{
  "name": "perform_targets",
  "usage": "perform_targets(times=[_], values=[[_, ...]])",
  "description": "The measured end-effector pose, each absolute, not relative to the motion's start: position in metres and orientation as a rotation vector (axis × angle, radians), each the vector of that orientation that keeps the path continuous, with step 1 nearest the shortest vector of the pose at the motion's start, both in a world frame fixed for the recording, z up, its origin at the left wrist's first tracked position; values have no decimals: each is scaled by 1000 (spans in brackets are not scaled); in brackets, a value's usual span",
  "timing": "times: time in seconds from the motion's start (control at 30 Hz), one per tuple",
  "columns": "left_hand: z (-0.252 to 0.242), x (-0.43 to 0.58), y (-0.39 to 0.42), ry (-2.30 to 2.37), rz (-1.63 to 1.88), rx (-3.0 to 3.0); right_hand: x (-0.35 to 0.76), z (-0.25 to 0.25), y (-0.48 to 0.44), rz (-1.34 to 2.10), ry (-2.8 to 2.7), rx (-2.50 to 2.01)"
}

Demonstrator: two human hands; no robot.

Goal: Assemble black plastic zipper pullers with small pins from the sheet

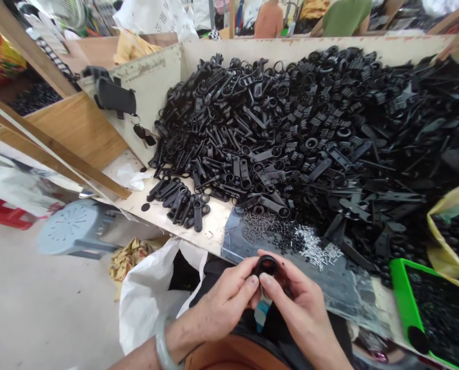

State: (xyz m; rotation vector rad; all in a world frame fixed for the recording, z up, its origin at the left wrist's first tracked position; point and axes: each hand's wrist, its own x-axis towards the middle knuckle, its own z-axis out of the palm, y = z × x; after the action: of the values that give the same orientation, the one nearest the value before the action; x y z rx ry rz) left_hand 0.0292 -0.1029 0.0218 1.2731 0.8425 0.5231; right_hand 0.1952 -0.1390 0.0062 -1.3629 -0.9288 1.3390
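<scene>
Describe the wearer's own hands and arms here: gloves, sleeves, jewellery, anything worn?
Both the left hand and the right hand are bare, with no gloves. The forearms that show carry no sleeves. A smooth, pale, translucent bangle circles the left wrist. No rings or watch show, and the nails seen on the fingers look short and unpainted.

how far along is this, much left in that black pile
Early, it seems. Possibly done: a small batch of arms set apart at the bench edge. In hand: one black ring part pinched between left hand and right hand. Left: the big heap behind.
</scene>
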Motion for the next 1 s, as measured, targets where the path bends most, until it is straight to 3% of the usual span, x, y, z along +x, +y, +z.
perform_targets(times=[0.33, 0.53, 0.67, 0.83, 1.0], values=[[-8, 35, -101, 876, 691, 740, 185, -43, -116, 1374, -1026, -1371], [9, 1, -70, 1382, 855, 1838, 197, -28, -94, 1035, -1433, -1416], [-10, -10, -48, 1808, 827, 2416, 193, -19, -86, 988, -1600, -1435], [-33, -20, -27, 2101, 728, 2481, 184, -17, -82, 927, -1688, -1438], [-36, -27, -14, 2098, 773, 2467, 208, -29, -120, 982, -1668, -1567]])
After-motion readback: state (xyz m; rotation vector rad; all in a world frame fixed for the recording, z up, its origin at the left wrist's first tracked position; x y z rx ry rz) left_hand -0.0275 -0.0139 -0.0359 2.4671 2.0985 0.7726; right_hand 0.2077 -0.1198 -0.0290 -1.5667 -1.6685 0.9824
